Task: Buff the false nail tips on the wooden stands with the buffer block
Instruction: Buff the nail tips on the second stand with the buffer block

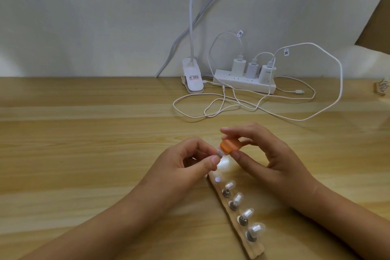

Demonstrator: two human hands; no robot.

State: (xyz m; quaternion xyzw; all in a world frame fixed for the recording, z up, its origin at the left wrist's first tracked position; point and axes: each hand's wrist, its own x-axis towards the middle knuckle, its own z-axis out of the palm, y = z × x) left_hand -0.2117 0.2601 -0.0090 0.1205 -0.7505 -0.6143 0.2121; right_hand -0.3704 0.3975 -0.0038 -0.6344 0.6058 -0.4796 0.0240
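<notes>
— What sits in each grip?
— Our left grip (185,162) pinches one nail tip (219,152) just above the worktop (84,133). Our right grip (272,154) clasps the orange buffer block (229,146) against it. Four more tips (230,185) stand on the wooden strip (254,248).
— Any writing?
— The label (194,78) on the lamp clip (190,65) and the cable tags (286,52) are too small for us to read.

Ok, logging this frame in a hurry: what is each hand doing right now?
Left hand: pinching a nail tip.
Right hand: holding the orange buffer block.
</notes>
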